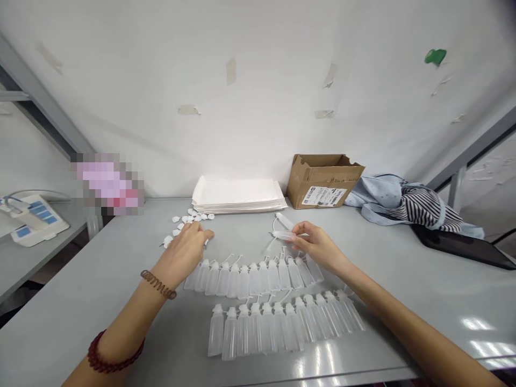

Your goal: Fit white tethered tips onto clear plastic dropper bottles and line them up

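My right hand pinches a small clear plastic bottle just above the grey table. Another loose bottle lies behind it. My left hand reaches palm-down to a scatter of small white caps, fingers curled over them; what they grip is hidden. Two rows of the same bottles lie side by side in front of me: a far row and a near row.
A stack of white sheets and an open cardboard box stand at the back by the wall. Bundled cloth and a dark flat tablet lie right. A white-blue device sits on the left table.
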